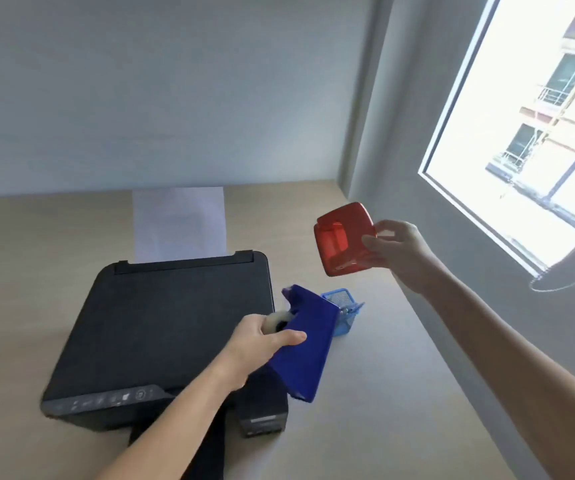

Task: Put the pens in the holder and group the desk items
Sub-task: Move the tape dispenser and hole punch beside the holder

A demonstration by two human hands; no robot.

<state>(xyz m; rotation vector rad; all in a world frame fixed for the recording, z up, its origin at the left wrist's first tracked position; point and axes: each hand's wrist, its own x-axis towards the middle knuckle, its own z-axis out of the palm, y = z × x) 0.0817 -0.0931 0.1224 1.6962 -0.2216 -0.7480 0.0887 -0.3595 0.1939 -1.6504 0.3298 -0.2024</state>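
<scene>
Two items are held above the desk (365, 393): a blue tape dispenser (305, 351) clasped in the left hand (262, 344) at lower centre, a red hole punch (345, 239) pinched by the right hand (400, 252). Just beyond the dispenser's far end, the blue mesh holder (339, 313) is seen, nearer the left hand.

Daylight floods from the overexposed window (535, 133) at right; edges bend, the whole frame perhaps slightly motion-blurred.

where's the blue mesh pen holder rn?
Head view: the blue mesh pen holder stands on the desk right of the black printer, partly hidden behind the blue tape dispenser in the left hand.
</scene>
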